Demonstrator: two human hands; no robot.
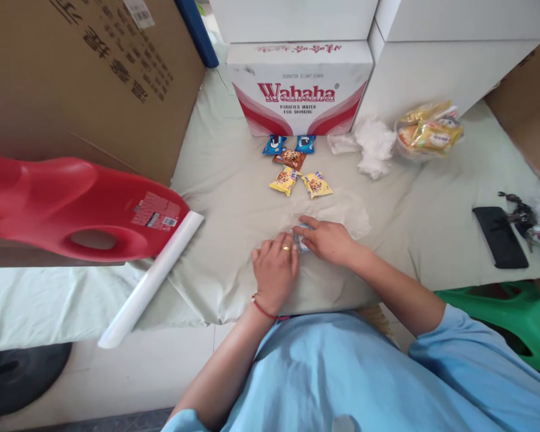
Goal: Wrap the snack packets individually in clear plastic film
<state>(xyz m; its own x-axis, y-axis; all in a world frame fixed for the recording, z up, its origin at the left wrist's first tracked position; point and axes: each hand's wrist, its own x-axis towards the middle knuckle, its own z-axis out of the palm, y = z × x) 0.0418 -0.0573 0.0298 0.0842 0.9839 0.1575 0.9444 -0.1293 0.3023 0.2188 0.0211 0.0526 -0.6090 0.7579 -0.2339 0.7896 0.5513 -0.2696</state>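
A small blue packet (303, 238) lies on the cloth-covered table, close to its front edge, partly hidden beneath my fingers. Clear thin plastic (348, 215) surrounds it and spreads out to the right. My right hand (328, 241) reaches over the packet from the right, fingers closed down on it. Flat at the packet's left edge rests my left hand (276, 265), palm down, its fingertips at the plastic. Farther back lie two yellow cookie packets (285, 180), a brown cookie packet (290, 158) and two blue snack packets (274, 144).
A white-and-red water carton (301, 90) stands behind the packets. Crumpled white plastic (375, 144) and a tub of snacks (429, 133) are at right, with a black phone (500, 237) nearer the edge. Left are a red jug (85, 207) and a white roll (153, 279) overhanging the edge.
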